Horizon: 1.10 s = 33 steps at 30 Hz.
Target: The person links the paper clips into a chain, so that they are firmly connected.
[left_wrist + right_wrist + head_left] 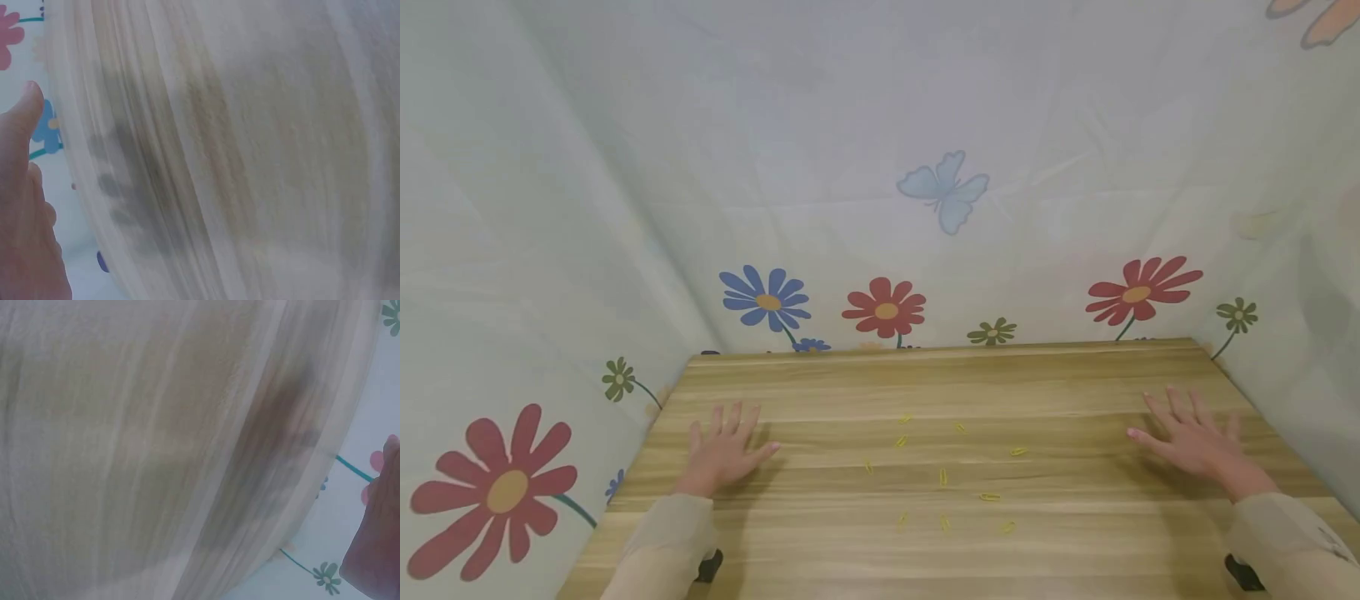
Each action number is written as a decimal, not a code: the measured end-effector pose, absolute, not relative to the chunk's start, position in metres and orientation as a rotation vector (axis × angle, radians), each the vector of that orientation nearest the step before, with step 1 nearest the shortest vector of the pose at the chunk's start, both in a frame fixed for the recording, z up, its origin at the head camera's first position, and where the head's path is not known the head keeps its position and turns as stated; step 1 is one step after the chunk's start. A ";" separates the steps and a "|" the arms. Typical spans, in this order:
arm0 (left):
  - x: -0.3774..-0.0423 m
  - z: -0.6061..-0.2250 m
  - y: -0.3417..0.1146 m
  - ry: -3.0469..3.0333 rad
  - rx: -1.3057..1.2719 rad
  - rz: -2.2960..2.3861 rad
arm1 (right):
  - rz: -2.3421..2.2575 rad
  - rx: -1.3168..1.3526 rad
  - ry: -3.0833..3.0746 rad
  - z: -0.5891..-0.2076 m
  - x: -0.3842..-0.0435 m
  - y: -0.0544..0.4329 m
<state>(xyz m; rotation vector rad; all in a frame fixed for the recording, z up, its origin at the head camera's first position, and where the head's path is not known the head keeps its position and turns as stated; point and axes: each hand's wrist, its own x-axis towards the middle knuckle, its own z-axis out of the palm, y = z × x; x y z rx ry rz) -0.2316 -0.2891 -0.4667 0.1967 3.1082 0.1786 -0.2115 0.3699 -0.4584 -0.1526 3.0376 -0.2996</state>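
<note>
Several small yellow paper clips (943, 477) lie scattered over the middle of the wooden table (820, 558), in the head view. To their left, my left hand (722, 450) is spread with straight fingers and holds nothing. My right hand (1198, 442) is spread likewise on the far right, also holding nothing. Neither hand touches a clip. In the left wrist view the left hand (28, 206) shows at the left edge, its shadow falling on the wood. The right hand (381, 531) shows at the right edge of its own wrist view.
Pale cloth (820, 167) printed with flowers and butterflies hangs behind the table and along both sides. The table's back edge (955, 348) meets this cloth. Dark objects (709, 567) show under the sleeves at both wrists.
</note>
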 end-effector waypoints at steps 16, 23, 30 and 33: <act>-0.235 -0.459 -0.260 3.089 0.318 0.212 | -0.296 -0.221 3.056 -0.448 -0.217 0.342; -0.236 -0.458 -0.241 3.071 0.366 0.239 | -0.315 -0.267 3.037 -0.444 -0.219 0.322; -0.235 -0.458 -0.229 3.103 0.457 0.253 | -0.350 -0.374 3.074 -0.440 -0.219 0.305; -0.235 -0.459 -0.225 3.105 0.498 0.265 | -0.384 -0.415 3.089 -0.439 -0.221 0.299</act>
